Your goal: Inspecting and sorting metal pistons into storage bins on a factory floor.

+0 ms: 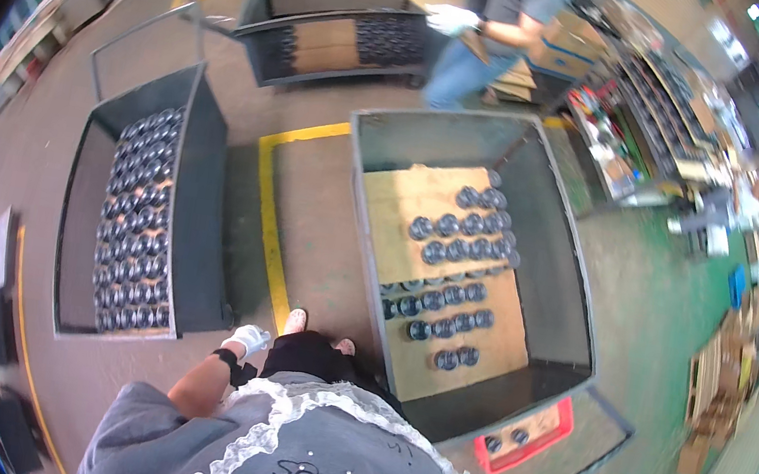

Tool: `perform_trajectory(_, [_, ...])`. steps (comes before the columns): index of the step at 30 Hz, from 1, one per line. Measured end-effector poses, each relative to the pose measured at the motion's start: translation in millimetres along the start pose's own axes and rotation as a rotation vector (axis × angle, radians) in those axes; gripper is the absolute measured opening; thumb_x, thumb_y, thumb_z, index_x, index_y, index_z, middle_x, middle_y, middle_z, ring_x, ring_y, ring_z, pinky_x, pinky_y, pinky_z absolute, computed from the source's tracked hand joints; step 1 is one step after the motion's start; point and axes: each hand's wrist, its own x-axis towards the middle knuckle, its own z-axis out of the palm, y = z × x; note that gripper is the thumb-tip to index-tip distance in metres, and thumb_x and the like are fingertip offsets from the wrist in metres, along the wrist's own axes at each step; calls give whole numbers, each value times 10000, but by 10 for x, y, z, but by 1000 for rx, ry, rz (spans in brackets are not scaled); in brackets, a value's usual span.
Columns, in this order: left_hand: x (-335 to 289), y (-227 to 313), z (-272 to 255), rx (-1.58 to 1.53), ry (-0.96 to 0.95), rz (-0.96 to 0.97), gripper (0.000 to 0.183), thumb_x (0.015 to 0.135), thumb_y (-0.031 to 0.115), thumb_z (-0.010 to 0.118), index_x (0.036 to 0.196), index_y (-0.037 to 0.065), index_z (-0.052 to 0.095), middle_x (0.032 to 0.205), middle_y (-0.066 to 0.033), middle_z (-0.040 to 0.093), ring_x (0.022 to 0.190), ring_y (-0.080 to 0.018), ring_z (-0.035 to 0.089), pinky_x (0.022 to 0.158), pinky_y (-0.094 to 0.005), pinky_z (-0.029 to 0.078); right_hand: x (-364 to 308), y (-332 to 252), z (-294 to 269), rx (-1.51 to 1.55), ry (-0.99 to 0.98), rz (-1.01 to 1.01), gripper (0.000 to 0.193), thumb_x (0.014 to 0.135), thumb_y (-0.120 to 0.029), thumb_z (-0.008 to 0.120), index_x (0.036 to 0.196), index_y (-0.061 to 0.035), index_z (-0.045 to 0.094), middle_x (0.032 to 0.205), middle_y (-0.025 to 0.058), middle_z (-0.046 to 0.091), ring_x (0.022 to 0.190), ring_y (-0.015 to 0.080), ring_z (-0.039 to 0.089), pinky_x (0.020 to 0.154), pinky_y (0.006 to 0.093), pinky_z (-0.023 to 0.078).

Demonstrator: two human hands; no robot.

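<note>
My left hand (248, 338) wears a white glove and a black wrist strap and hangs by my hip, just right of the grey metal bin (197, 210). That bin is packed with several rows of shiny round metal parts (138, 221). The hand is small in the picture; its fingers look curled, and I cannot tell whether it holds anything. My right hand is hidden. In front of me stands a second grey bin (577, 296), holding cardboard sheets (404, 202) with several of the same round parts (463, 235) laid on them.
A red tray (558, 423) with two parts sits on the near ledge of the right bin. A yellow floor line (272, 221) runs between the bins. At the back, a co-worker's gloved hand (451, 19) holds a cardboard sheet beside a third bin (332, 29). Shelves line the right side.
</note>
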Motion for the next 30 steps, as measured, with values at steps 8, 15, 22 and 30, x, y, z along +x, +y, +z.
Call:
perform_trajectory(8, [-23,-353,259,110,-34,81,332,972,339,509,1045,109,737,1074,-159,726,1016,-342,698,891,-437,545,132,1170,-263,-491,-158,-635,314,762,-316,747,750,-16,656,601,86,619,531,235,576,519,415,446])
perform_trajectory(15, [-40,-168,85,311,-107,136,299,961,251,553,1198,131,689,1231,-126,684,1123,-319,666,951,-418,541,-551,309,-228,-47,301,346,218,802,-208,604,696,-18,599,611,101,576,550,225,494,522,423,408])
perform_trajectory(22, [102,-396,352,117,-42,71,493,1001,439,412,1097,69,724,1182,-162,695,1131,-374,635,988,-427,487,-678,-173,-36,-160,237,285,222,786,-281,637,734,-65,650,675,97,625,613,243,558,564,412,447])
perform_trajectory(30, [-126,-244,95,52,18,53,349,939,355,519,1008,118,766,1061,-149,739,1006,-344,700,889,-451,536,-590,-118,98,-355,136,104,247,768,-365,676,778,-120,709,748,93,681,685,263,631,612,400,493])
